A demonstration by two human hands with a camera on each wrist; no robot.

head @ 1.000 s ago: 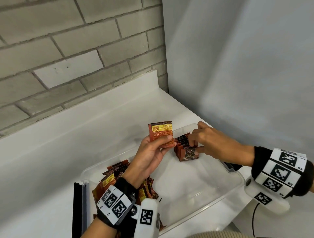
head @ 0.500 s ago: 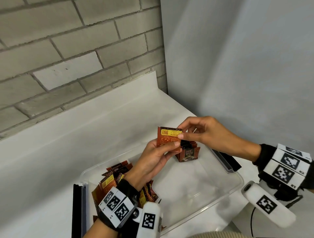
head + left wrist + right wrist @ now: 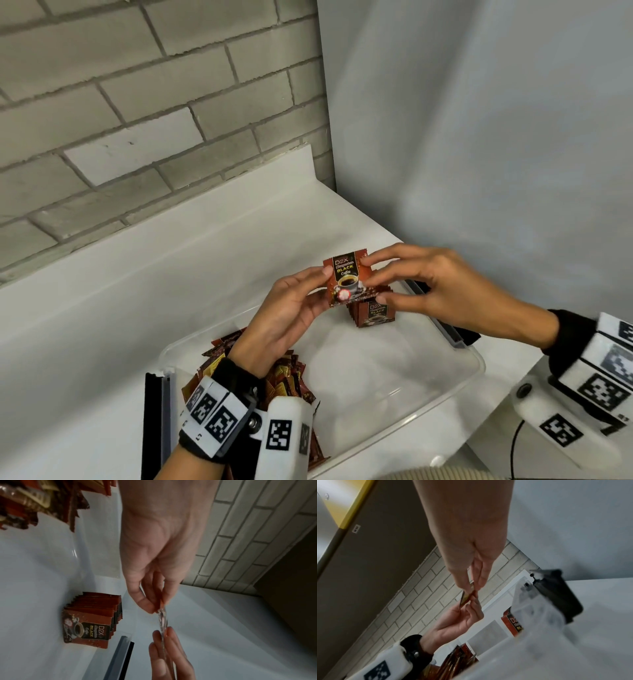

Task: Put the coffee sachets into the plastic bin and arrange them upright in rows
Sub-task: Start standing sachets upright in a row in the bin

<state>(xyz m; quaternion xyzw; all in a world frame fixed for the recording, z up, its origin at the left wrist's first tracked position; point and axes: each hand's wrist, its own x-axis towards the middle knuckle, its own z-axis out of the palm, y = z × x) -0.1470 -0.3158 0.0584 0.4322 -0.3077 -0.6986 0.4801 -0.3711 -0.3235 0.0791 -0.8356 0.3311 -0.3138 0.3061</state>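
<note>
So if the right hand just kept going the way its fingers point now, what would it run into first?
The right hand points leftward and already pinches the sachet from its right side. Going straight on, it would probably meet the fingertips of the left hand holding the sachet's other edge, though depth is hard to judge.

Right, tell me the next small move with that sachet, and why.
Probably let the left hand release, and have the right hand lower the sachet against the front of the upright row in the plastic bin. Both hands pinch it just above that row, printed face towards the camera like the row's front sachet, while a loose pile waits.
</note>
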